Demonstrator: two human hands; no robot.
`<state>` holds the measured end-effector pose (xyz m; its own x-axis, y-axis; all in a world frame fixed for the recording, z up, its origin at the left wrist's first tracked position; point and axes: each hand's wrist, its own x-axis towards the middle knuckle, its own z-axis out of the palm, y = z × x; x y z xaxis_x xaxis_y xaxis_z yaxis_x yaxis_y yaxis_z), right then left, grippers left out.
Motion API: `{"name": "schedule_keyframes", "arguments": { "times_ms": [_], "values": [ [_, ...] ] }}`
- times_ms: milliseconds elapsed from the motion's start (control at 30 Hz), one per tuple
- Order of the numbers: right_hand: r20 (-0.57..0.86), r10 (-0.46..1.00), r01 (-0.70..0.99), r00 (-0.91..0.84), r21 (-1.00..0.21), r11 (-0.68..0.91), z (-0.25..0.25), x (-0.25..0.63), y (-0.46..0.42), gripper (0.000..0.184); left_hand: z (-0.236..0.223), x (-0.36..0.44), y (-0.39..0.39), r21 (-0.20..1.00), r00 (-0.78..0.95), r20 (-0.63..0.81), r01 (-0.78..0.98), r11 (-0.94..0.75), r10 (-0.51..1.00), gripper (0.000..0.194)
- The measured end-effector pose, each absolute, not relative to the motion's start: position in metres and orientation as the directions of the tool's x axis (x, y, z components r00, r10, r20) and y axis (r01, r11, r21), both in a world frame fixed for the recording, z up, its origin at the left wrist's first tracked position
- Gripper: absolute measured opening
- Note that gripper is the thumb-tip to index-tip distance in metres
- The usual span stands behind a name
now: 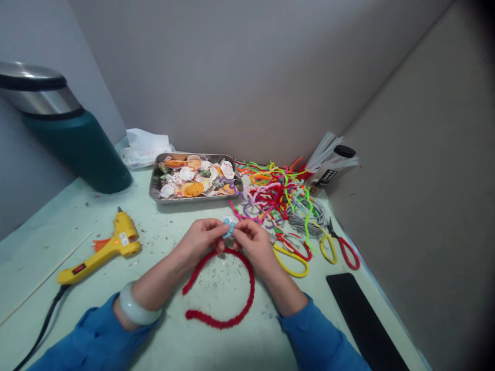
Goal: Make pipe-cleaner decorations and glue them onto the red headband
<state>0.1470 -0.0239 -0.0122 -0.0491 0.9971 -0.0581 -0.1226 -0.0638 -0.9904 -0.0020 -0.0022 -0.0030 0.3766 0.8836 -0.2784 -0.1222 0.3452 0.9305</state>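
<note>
Between my two hands is a small light-blue fuzzy piece [229, 228], which looks like curled pipe cleaner. My left hand [203, 238] pinches its left side with thumb and fingers. On its right side my right hand [253, 242] pinches it as well, so the fingers cover part of it. Just below the hands, a red fuzzy headband [221, 324] lies on the table as an open ring, its gap facing left. The top of that ring passes close under my fingertips.
A metal tray [193, 200] of shells stands behind my hands, beside tangled colourful pipe cleaners [276, 198] and coiled wire [309, 216]. Yellow-handled scissors [294, 268] and red-handled scissors [350, 252] lie right, near a black strip [363, 319]. Left are a yellow glue gun [104, 252] and green bottle [85, 149].
</note>
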Motion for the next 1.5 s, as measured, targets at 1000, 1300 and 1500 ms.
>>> {"name": "schedule_keyframes", "arguments": {
  "times_ms": [1000, 1300, 1500],
  "values": [
    [-0.168, 0.984, -0.199, -0.065, -0.964, -0.178, -0.013, 0.152, -0.022, 0.018, -0.003, -0.001, -0.004, 0.975, 0.436, -0.204, 0.007, 0.223, 0.877, 0.024],
    [-0.138, 0.988, -0.163, -0.076, -0.975, -0.149, -0.004, 0.152, -0.023, 0.019, -0.002, -0.001, -0.002, 0.934, 0.368, -0.292, -0.090, 0.346, 0.883, 0.025],
    [-0.127, 0.987, -0.149, -0.095, -0.979, -0.140, -0.002, 0.150, -0.024, 0.018, 0.000, -0.001, -0.001, 0.916, 0.367, -0.315, -0.122, 0.382, 0.875, 0.025]
  ]
}}
